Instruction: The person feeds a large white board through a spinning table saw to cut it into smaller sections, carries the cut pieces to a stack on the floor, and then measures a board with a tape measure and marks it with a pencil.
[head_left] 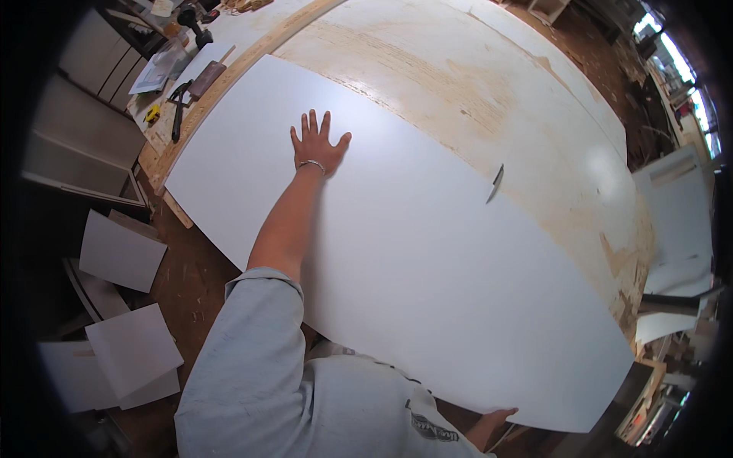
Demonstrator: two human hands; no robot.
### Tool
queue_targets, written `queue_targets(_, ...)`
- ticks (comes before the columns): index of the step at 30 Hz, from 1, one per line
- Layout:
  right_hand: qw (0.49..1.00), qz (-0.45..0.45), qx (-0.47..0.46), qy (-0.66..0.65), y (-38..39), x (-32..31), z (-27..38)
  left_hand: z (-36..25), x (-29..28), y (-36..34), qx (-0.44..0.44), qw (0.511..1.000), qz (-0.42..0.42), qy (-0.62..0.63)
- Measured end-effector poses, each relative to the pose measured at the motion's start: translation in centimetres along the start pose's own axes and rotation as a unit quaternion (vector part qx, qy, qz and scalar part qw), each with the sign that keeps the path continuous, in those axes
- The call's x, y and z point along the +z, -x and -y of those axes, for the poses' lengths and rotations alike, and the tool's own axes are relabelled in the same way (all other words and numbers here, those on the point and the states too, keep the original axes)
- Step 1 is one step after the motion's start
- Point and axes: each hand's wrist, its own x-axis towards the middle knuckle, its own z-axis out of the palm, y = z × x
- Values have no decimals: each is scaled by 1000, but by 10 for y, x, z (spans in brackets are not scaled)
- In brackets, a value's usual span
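A large white panel lies slantwise across the worktable, its near edge against my body. My left hand rests flat on its left part, fingers spread, a bracelet at the wrist. At the near right edge is my right hand, with a digit showing along the rim and the rest hidden below; it appears to grip the panel. A slim knife with a dark handle lies by the panel's far edge, apart from both hands.
A wooden strip borders the table's left side. Beyond it are a cordless drill, a hammer, a yellow tape measure and papers. White board offcuts lie on the floor at left. Another white board stands at right.
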Motion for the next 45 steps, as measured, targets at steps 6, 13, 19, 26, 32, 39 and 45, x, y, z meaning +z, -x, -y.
queue_targets(6, 992, -27, 23, 118, 20, 4, 20, 4, 1, 1, -13, 1000, 10, 1)
queue_targets(13, 972, -53, 38, 227, -13, -15, 15, -11, 9, -5, -1, 1000, -5, -18)
queue_targets(19, 920, -76, -56, 379, -39, -10, 6, -15, 3, -9, -21, 999, 18, -23)
queue_targets(26, 912, -98, -69, 392, -52, -12, 5, -12, 7, -7, -21, 999, 17, -18)
queue_targets(32, 960, -63, -35, 271, -50, -11, -13, -11, 22, -17, 11, 999, -37, -21)
queue_targets(39, 948, -64, -53, 307, -45, -9, -1, -7, 6, -8, -13, 1000, 22, -5)
queue_targets(45, 961, -79, -50, 259, -74, -23, -17, 0, 7, -4, -11, 1000, 24, 1)
